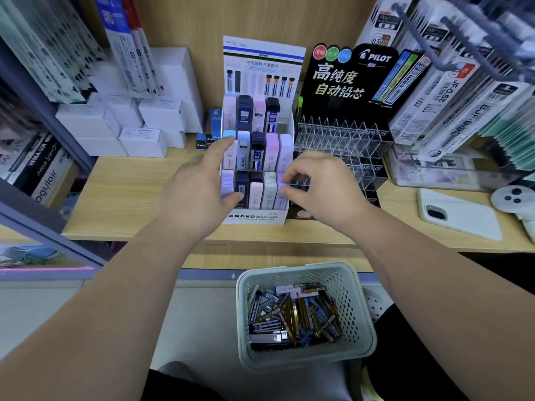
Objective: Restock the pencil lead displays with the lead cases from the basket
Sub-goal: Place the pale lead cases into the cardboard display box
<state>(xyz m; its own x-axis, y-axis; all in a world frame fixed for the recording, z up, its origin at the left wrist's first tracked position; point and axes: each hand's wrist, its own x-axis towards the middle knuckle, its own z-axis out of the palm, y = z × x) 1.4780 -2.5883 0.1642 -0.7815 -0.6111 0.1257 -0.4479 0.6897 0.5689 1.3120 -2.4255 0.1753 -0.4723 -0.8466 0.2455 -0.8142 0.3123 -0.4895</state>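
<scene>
A white MONO display (256,217) stands on the wooden shelf, its three tiers filled with pastel and dark lead cases. My left hand (199,186) lies over its left side with the fingers spread, the forefinger near a blue case in the middle tier. My right hand (314,185) has curled fingers that pinch a lilac lead case (282,188) at the right end of the front row. To the right stands the black Pilot display (344,140) with clear compartments that look bare. A pale green basket (304,316) holding several lead cases sits below, near my lap.
White boxes (139,125) are stacked at the back left of the shelf. A white phone (460,215) and a white controller (518,198) lie at the right. Packaged refills hang on both sides and from a wire rack at the top right.
</scene>
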